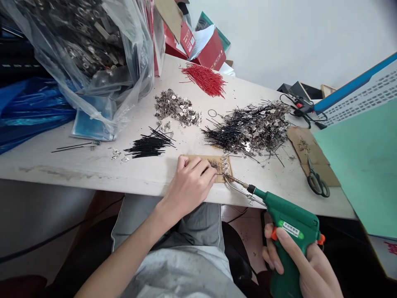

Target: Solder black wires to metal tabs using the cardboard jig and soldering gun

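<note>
Soldering at centre: left hand (190, 184), fingers curled, pinching black wire (219, 174); right hand (313, 269) closed round green soldering gun (288, 215); steady wire-to-tip alignment seems needed.

My left hand (190, 186) and forearm are bare, as is my right hand (299, 258). Just nearer me than my left hand are grey trousers (135, 221) with pale piping, then a light grey top (182, 273), faintly mottled.
</note>
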`<action>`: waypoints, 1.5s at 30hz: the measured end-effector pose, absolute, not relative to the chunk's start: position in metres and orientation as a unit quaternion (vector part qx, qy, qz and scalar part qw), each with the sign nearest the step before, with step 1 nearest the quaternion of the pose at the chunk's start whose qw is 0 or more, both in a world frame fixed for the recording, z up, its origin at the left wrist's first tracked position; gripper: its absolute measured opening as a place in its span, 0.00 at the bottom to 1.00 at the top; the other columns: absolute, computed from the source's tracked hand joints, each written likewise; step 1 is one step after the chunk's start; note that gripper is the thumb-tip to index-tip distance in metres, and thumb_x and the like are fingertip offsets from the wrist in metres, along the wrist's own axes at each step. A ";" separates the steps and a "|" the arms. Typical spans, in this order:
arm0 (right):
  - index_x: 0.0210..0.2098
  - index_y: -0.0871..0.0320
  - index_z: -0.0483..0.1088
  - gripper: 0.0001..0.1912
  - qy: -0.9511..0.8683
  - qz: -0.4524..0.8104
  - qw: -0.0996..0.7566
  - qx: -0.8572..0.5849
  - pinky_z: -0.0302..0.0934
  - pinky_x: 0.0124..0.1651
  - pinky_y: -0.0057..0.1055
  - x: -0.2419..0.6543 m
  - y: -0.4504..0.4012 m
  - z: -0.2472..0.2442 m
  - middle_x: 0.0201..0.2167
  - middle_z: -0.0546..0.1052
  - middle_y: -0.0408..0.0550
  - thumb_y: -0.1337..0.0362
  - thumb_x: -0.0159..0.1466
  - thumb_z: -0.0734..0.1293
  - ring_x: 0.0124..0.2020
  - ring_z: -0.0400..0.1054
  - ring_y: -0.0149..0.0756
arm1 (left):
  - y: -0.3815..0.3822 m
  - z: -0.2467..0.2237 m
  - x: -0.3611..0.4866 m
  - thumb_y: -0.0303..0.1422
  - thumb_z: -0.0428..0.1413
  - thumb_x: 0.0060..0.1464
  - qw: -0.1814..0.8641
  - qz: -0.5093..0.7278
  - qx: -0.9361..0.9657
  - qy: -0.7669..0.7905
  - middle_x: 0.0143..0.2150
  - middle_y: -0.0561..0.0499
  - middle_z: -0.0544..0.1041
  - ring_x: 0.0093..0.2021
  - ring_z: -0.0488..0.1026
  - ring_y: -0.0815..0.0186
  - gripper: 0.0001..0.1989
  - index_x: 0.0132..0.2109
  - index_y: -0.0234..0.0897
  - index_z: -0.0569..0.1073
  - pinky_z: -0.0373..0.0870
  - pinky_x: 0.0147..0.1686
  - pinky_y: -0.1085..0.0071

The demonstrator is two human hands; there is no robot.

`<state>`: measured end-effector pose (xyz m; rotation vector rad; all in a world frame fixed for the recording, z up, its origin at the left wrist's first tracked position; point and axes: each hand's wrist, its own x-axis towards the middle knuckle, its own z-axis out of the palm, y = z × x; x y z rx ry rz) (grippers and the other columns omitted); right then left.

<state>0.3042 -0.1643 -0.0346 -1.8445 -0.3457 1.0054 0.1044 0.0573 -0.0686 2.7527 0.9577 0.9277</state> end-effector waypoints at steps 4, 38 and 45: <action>0.37 0.52 0.75 0.18 -0.136 0.412 0.480 -0.762 0.69 0.31 0.41 0.300 -0.159 -0.030 0.23 0.67 0.44 0.49 0.56 0.78 0.24 0.64 0.41 | 0.058 -0.069 0.105 0.29 0.52 0.71 0.042 0.307 0.898 0.312 0.39 0.50 0.78 0.42 0.71 0.61 0.10 0.41 0.36 0.76 0.55 0.45 0.58; 0.40 0.52 0.74 0.18 -0.110 0.429 0.492 -0.750 0.67 0.31 0.36 0.293 -0.154 -0.022 0.21 0.66 0.42 0.48 0.59 0.77 0.24 0.62 0.38 | 0.058 -0.067 0.106 0.29 0.53 0.71 0.042 0.310 0.899 0.307 0.38 0.50 0.79 0.41 0.72 0.61 0.09 0.42 0.37 0.77 0.55 0.45 0.58; 0.38 0.54 0.74 0.17 -0.121 0.429 0.490 -0.749 0.65 0.29 0.35 0.287 -0.143 -0.014 0.19 0.66 0.41 0.48 0.62 0.76 0.22 0.61 0.37 | 0.058 -0.066 0.106 0.29 0.53 0.71 0.041 0.311 0.899 0.307 0.38 0.50 0.80 0.42 0.72 0.61 0.09 0.42 0.37 0.77 0.55 0.45 0.58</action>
